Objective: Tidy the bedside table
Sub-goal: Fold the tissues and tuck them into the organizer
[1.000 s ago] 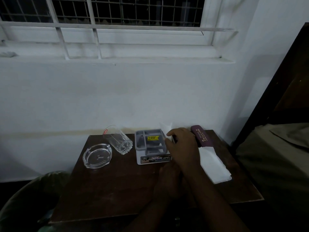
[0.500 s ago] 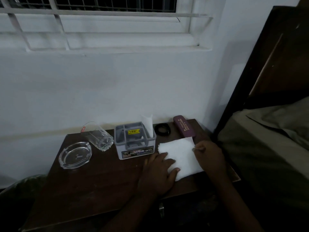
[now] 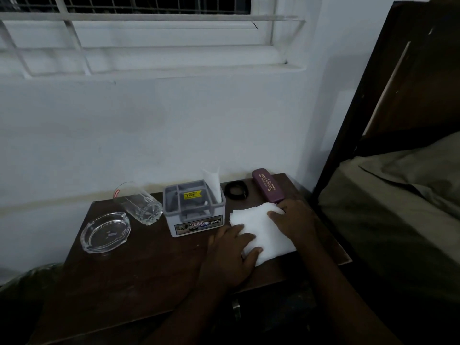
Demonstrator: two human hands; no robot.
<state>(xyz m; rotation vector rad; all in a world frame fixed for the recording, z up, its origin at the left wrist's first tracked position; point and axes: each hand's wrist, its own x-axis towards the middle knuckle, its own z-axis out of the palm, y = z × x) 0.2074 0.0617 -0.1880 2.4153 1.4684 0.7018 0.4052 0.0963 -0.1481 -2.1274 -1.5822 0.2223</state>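
Observation:
A white folded tissue lies flat on the dark wooden bedside table. My left hand presses on its near left corner with fingers spread. My right hand rests on its far right edge, fingers curled over the paper. Left of the tissue stands a grey organiser box with another white tissue upright in its right slot. A purple spectacle case and a black ring-shaped band lie behind the tissue.
A drinking glass lies on its side left of the box, with a glass ashtray in front of it. The white wall and barred window are behind. A bed with dark headboard is at the right. A bin sits lower left.
My right hand left the organiser box, where a tissue now stands, and came down onto the flat tissue's far right edge. My left hand moved onto the tissue's near left corner.

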